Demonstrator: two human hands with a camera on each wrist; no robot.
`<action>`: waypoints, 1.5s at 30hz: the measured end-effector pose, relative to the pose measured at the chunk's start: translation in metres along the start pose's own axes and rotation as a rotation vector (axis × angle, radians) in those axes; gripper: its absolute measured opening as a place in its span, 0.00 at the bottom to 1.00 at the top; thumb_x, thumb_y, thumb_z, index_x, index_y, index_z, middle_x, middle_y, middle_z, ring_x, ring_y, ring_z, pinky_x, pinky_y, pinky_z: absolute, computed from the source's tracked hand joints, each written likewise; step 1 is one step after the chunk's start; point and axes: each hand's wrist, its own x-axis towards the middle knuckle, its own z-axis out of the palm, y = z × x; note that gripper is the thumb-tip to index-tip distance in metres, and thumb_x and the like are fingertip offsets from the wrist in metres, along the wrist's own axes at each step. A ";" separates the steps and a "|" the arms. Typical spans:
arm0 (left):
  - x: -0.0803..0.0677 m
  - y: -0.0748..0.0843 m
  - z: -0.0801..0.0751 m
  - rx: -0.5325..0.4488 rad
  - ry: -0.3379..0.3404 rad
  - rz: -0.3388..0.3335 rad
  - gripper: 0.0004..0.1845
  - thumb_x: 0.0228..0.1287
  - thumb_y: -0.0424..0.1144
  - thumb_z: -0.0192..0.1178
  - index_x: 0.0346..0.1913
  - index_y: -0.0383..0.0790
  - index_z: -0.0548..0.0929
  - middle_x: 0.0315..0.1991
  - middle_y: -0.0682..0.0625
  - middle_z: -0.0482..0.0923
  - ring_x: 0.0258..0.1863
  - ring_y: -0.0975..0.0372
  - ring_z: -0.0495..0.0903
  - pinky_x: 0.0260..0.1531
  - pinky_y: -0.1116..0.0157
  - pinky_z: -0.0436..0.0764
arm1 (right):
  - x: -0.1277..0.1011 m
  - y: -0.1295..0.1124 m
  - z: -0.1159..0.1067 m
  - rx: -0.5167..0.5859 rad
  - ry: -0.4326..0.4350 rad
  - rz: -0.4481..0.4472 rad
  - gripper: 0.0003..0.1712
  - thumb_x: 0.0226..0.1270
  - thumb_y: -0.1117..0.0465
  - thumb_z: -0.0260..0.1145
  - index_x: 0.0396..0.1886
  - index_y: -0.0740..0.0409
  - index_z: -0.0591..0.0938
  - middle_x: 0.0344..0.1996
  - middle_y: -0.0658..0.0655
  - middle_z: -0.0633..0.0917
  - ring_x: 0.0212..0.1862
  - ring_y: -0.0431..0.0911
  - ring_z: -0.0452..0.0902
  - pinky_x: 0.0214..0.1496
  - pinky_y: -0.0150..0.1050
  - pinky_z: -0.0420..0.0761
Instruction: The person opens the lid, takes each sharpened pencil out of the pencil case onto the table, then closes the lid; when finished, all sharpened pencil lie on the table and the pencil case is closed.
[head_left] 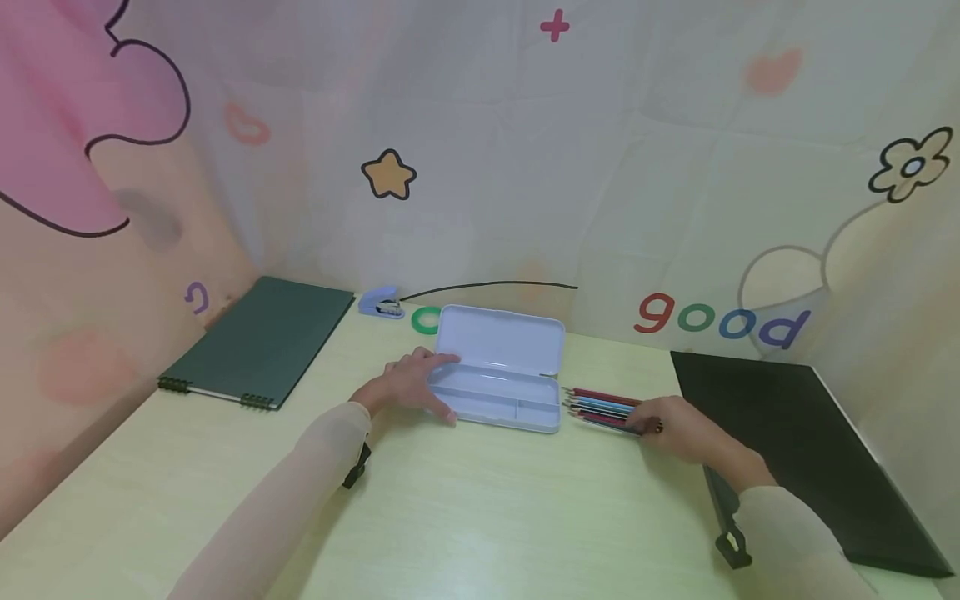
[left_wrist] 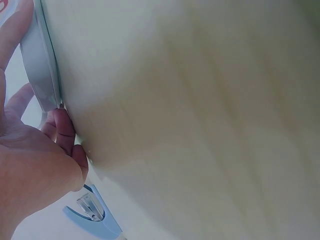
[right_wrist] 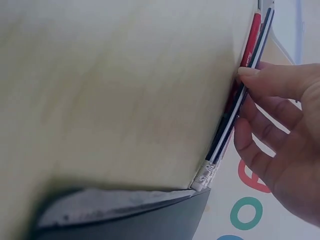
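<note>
The open pencil case (head_left: 498, 379), pale blue with its lid standing up at the back, sits in the middle of the pale tabletop (head_left: 465, 517), and my left hand (head_left: 408, 385) rests against its left end, thumb along the front edge and fingers curled round the rim where lid and tray meet, so I am holding it. Just to the right of the case lies a small row of pencils (head_left: 603, 408), red, blue and dark ones side by side with their tips pointing toward the case. My right hand (head_left: 686, 433) is on their far ends; in the right wrist view my fingertips (right_wrist: 250, 75) press against the bundle while the other fingers stay loosely bent, not wrapped round anything. Behind the case, close to the backdrop, a small blue stapler (head_left: 381, 303) sits beside a green ring (head_left: 426, 319). A dark green spiral notebook (head_left: 258, 342) lies well off to the left, and a black folder (head_left: 795, 442) lies along the right side, next to my right forearm.
</note>
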 end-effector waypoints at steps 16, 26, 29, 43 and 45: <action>0.000 0.002 0.000 0.013 -0.003 -0.005 0.53 0.45 0.58 0.78 0.76 0.57 0.63 0.69 0.40 0.61 0.66 0.46 0.63 0.65 0.43 0.60 | -0.002 -0.004 0.002 -0.080 0.103 0.025 0.14 0.57 0.73 0.72 0.44 0.61 0.86 0.33 0.52 0.83 0.38 0.46 0.75 0.43 0.44 0.80; 0.001 0.001 -0.001 0.019 -0.007 0.007 0.53 0.46 0.57 0.78 0.76 0.57 0.63 0.70 0.40 0.60 0.67 0.47 0.62 0.66 0.42 0.59 | 0.000 -0.001 0.003 -0.040 0.123 0.040 0.22 0.57 0.71 0.73 0.54 0.61 0.83 0.33 0.51 0.82 0.38 0.46 0.74 0.40 0.40 0.77; 0.000 0.001 -0.001 0.014 -0.006 0.000 0.53 0.46 0.57 0.78 0.76 0.57 0.63 0.70 0.39 0.60 0.67 0.46 0.62 0.66 0.42 0.59 | 0.000 -0.001 0.003 -0.030 0.130 0.035 0.22 0.57 0.71 0.73 0.54 0.61 0.82 0.33 0.51 0.82 0.38 0.46 0.74 0.39 0.38 0.75; -0.001 0.002 -0.001 0.006 -0.001 -0.010 0.53 0.46 0.56 0.78 0.76 0.56 0.64 0.70 0.38 0.60 0.67 0.43 0.63 0.65 0.42 0.59 | 0.013 -0.004 -0.001 0.107 0.189 0.058 0.22 0.67 0.62 0.68 0.60 0.64 0.78 0.41 0.58 0.85 0.44 0.51 0.79 0.47 0.45 0.83; 0.000 0.002 0.000 0.009 -0.004 -0.004 0.53 0.46 0.57 0.78 0.76 0.56 0.63 0.69 0.38 0.61 0.66 0.44 0.63 0.65 0.42 0.60 | 0.019 -0.008 -0.001 0.151 0.202 0.073 0.24 0.70 0.61 0.66 0.63 0.64 0.76 0.47 0.63 0.85 0.50 0.56 0.80 0.53 0.51 0.83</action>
